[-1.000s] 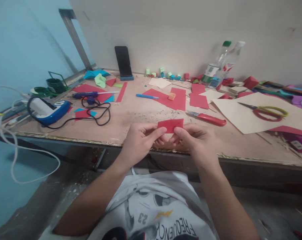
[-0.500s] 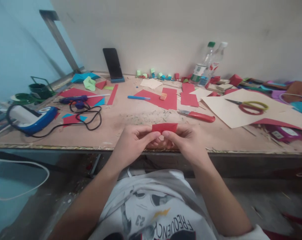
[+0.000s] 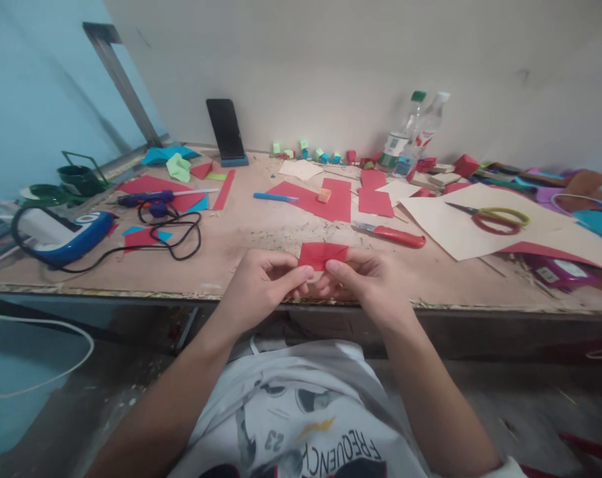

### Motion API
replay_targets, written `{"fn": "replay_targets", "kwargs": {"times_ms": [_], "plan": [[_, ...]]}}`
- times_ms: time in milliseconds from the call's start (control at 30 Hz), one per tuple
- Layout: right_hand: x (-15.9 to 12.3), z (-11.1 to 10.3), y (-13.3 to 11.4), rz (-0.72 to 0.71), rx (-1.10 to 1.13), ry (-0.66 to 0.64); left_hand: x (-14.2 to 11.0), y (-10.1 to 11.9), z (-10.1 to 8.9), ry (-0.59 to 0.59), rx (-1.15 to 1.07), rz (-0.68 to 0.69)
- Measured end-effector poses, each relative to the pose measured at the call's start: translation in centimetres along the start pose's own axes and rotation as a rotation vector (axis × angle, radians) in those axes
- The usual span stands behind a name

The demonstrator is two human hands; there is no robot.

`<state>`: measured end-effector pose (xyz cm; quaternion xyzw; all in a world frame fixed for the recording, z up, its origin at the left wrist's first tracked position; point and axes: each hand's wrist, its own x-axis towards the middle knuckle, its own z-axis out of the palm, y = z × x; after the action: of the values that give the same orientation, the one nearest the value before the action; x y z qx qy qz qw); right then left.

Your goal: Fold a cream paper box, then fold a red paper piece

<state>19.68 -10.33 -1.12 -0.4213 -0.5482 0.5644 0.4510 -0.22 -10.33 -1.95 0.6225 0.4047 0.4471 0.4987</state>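
1 red paper piece, apparently creased (work left: unclear), is finger-pinched by our left hand and right hand.

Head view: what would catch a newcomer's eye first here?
Probably the small red paper piece pinched between the left hand and the right hand at the table's front edge. Next, the red-handled knife just beyond the right hand, and the open scissors on cream paper at right.
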Motion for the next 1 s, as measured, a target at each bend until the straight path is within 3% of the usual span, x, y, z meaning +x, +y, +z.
{"fn": "replay_targets", "kwargs": {"times_ms": [167, 267, 367, 467, 567, 767, 867, 1000], "plan": [[0.2, -0.1, 0.2, 0.005, 0.011, 0.013, 0.0, -0.1, 0.7, 0.139, -0.034, 0.029], [0.2, 0.0, -0.1, -0.011, -0.137, -0.122, -0.1, 0.5, 0.9, 0.222, 0.057, 0.126], [0.1, 0.0, -0.4, -0.024, -0.170, -0.236, 0.1, 1.8, 0.5, 0.221, 0.319, 0.301], [0.1, -0.1, -0.4, 0.002, -0.054, -0.143, 0.5, 2.9, -0.1, 0.135, 0.547, 0.437], [0.1, -0.1, -0.2, 0.012, -0.043, -0.024, 0.7, 2.7, -0.1, 0.071, 0.585, 0.480], [0.2, 0.1, -0.1, 0.016, -0.052, 0.060, -0.4, 0.4, 1.2, 0.290, 0.783, 0.617], [0.2, 0.2, -0.3, -0.044, -0.117, 0.048, -1.0, -0.1, 1.4, 0.283, 0.779, 0.570], [0.2, 0.3, -0.5, -0.075, -0.101, 0.070, -1.4, 0.4, 1.1, 0.259, 0.368, 0.287]]}}
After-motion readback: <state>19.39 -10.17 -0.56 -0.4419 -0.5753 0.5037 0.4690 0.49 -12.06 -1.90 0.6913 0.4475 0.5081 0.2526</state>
